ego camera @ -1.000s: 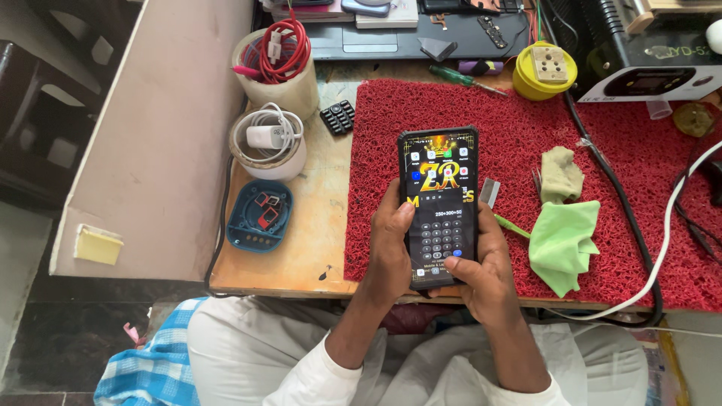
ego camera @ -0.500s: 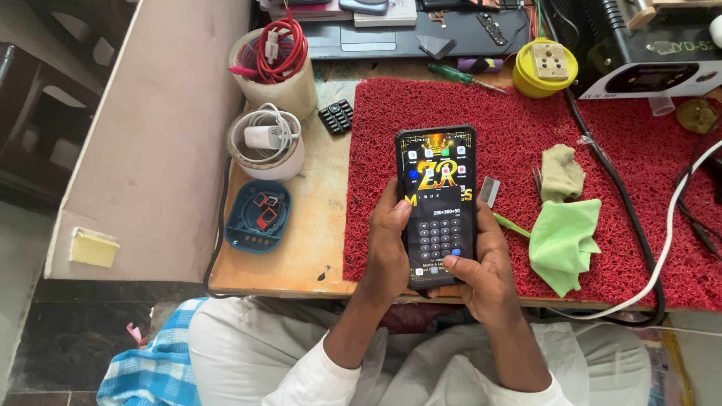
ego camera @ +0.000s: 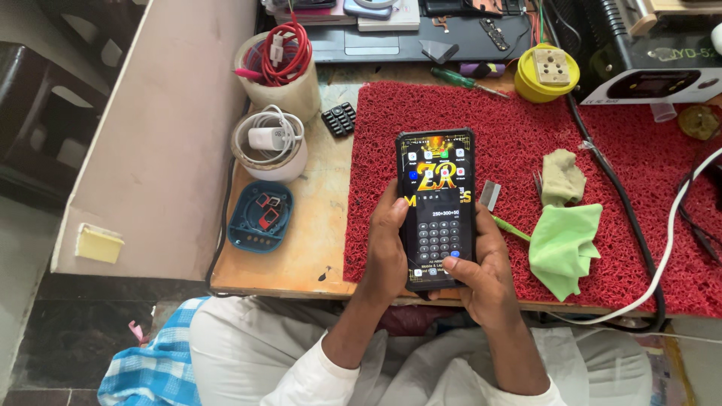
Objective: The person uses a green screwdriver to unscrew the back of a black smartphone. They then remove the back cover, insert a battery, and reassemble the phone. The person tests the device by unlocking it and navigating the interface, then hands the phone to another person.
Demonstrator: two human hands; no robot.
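A black smartphone [ego camera: 437, 203] with a lit screen showing a calculator keypad is held upright over the red bristle mat [ego camera: 519, 135]. My left hand [ego camera: 387, 248] grips its left edge from below. My right hand [ego camera: 481, 274] cups the lower right corner, with the thumb resting on the bottom of the screen. Both forearms in white sleeves rise from the lower edge of the view.
A green cloth [ego camera: 564, 244] and a beige rag [ego camera: 562, 178] lie right of the phone. At left stand a tub of red cables [ego camera: 280, 64], a tub with a white charger [ego camera: 268, 143], a blue round lid [ego camera: 260, 216] and a small keypad [ego camera: 338, 119]. A yellow socket [ego camera: 550, 71] and a screwdriver [ego camera: 460, 79] lie at the back.
The phone and both hands stay almost where they were; my right thumb has shifted slightly over the lower part of the screen.
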